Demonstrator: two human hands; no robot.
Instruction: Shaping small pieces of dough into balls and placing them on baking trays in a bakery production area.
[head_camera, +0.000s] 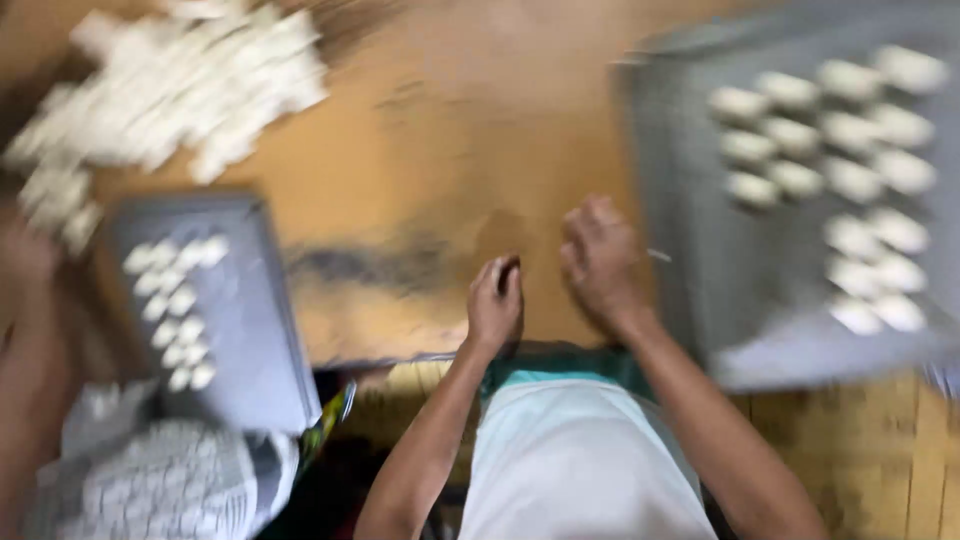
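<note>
The picture is smeared by motion. My left hand (495, 300) is curled into a loose fist at the near edge of the brown wooden table (420, 150); no object shows in it. My right hand (600, 260) rests just beside it, fingers bent down towards the table top; the blur hides whether anything is under them. A grey tray (700, 280) lies to the right of my right hand and carries rows of small white dough pieces (850, 180). Both hands are apart from the trays.
A second grey tray (250, 330) with small white pieces sits at the left near edge. A heap of white pieces (170, 80) lies at the far left. Another person's arm (30, 340) and patterned garment (150, 480) are at the left.
</note>
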